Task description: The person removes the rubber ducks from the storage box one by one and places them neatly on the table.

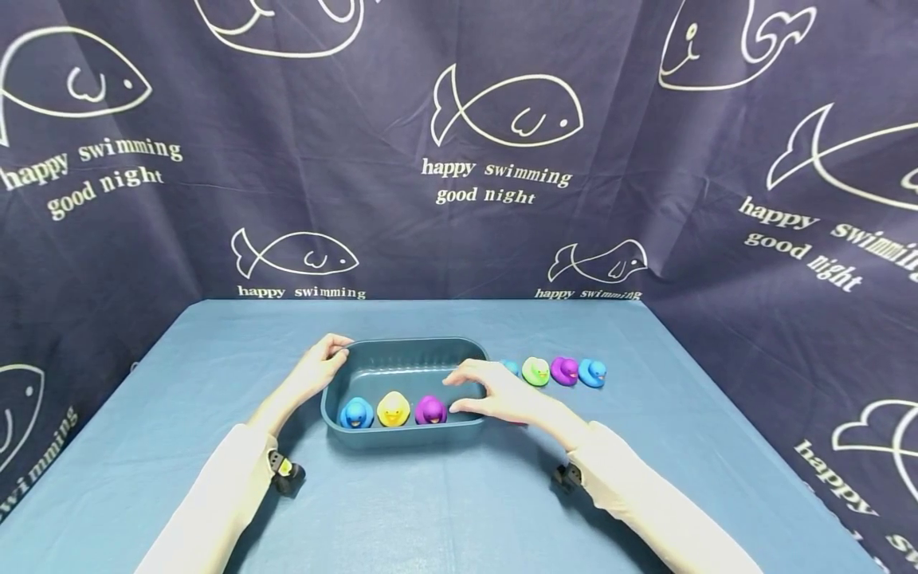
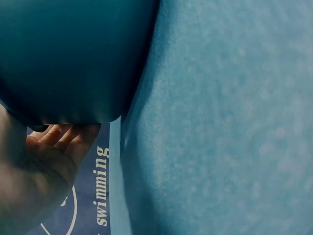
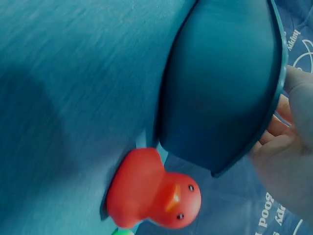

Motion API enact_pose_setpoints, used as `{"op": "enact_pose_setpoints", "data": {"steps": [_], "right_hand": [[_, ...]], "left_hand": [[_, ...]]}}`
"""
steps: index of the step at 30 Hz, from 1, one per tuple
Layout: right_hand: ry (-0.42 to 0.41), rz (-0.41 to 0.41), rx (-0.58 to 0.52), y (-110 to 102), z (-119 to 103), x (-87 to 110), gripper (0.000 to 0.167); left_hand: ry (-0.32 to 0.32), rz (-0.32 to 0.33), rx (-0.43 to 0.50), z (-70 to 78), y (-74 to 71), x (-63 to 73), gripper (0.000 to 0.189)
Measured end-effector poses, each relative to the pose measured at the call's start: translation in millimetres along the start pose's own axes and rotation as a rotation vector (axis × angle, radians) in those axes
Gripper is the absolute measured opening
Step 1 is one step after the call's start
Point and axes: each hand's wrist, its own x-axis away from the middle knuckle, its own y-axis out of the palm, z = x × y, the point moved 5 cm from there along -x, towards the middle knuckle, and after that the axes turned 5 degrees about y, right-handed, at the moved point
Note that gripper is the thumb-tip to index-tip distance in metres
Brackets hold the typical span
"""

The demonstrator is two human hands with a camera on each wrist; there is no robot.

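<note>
A dark teal plastic basin (image 1: 416, 434) stands on the table, with a blue rubber duck (image 1: 356, 414), a yellow duck (image 1: 394, 409) and a purple duck (image 1: 431, 410) along its front wall inside. My left hand (image 1: 319, 368) grips the rim at the far left corner; the left wrist view shows its fingers (image 2: 73, 139) partly hidden by the basin. Over the right end of the basin reaches my right hand (image 1: 495, 391), thumb and fingers spread apart, just right of the purple duck. No object shows between them. Below that wrist, outside the basin, sits a red duck (image 3: 151, 188).
Right of the basin, a row holds a light green duck (image 1: 535, 371), another purple duck (image 1: 564, 371) and a blue duck (image 1: 592, 373); one more blue duck (image 1: 510, 366) is partly hidden by my right hand. Dark fish-print cloth (image 1: 502, 239) hangs behind the blue table (image 1: 459, 510).
</note>
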Motion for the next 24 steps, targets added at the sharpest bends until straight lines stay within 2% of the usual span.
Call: {"op": "enact_pose_setpoints", "data": {"steps": [6,11,24], "right_hand": [[0.018,-0.070,-0.043,11,1,-7.8,0.039],[0.015,-0.094,-0.082,16,1,-14.1,0.038],[0.095,-0.179,-0.024,25,3,-18.5,0.030]], "left_hand": [[-0.003,-0.001,-0.007,-1.8,0.6,-0.4,0.025],[-0.005,-0.001,-0.009,-2.9,1.1,-0.7,0.025],[0.005,-0.003,-0.004,-1.4,0.1,-0.6,0.025]]}}
